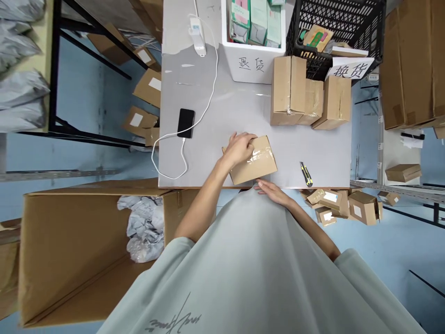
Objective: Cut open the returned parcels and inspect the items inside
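Taped carton (255, 164): long axis roughly crosswise | left hand (239, 148): nearer, curled over its left part, grip unclear | right hand (273, 191): by its near edge, fingers extended, empty

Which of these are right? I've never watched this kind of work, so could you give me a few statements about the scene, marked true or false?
1. The left hand is on a small taped box. True.
2. The knife lies left of that box. False: the knife lies to its right.
3. A white cable runs to the phone. True.
4. The right hand holds the phone. False: the right hand is near the small taped box, at the near edge of the table.
5. Three other boxes stand on the table. True.
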Motion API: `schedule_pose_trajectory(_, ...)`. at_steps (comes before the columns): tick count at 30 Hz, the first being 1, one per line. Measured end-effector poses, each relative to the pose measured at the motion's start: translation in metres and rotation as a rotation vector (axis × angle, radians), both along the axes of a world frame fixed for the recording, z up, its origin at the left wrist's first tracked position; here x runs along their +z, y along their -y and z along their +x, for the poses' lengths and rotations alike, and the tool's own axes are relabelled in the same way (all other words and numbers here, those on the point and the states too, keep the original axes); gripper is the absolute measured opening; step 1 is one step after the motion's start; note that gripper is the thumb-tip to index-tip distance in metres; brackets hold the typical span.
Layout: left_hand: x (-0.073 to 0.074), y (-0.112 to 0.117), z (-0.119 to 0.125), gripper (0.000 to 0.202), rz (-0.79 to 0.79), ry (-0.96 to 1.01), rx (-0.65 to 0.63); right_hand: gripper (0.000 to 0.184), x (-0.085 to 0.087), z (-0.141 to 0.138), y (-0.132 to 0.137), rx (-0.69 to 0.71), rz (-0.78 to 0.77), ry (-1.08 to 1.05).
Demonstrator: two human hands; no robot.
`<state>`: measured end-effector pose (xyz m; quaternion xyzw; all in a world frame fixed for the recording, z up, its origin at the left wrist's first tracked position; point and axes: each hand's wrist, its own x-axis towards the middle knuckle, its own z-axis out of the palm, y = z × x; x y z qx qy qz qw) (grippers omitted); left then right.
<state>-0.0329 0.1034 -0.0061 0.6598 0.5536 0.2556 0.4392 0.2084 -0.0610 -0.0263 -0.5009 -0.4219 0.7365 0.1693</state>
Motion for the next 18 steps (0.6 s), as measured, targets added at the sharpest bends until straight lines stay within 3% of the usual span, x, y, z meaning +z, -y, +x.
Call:
schedule_pose_trajectory(3,0.007,0.011,-0.002,0.058,0.066,-0.064,0.03,0.086,0.001,0.026,-0.015,0.002,0.106,0.111)
schedule_pose_trajectory(6,0.006,0.051,-0.022,0.088,0.04,-0.049,0.286,0.084,0.002,0.063,-0.039,-0.132,0.183,0.22)
schedule_pose_trajectory(8,0.003,0.083,-0.035,0.112,-0.089,0.014,0.465,0.089,0.003,0.078,-0.055,-0.231,0.207,0.229)
schedule_pose_trajectory(10,-0.001,0.111,-0.041,0.122,-0.299,0.136,0.56,0.097,0.005,0.077,-0.07,-0.266,0.213,0.198)
schedule_pose_trajectory(12,-0.002,0.131,-0.038,0.116,-0.401,0.267,0.537,0.104,0.008,0.062,-0.082,-0.23,0.211,0.158)
schedule_pose_trajectory(14,-0.001,0.143,-0.028,0.1,-0.358,0.333,0.502,0.106,0.014,0.042,-0.088,-0.163,0.224,0.121)
schedule_pose_trajectory(18,0.003,0.149,-0.011,0.075,-0.269,0.274,0.526,0.102,0.032,0.02,-0.082,-0.106,0.268,0.075)
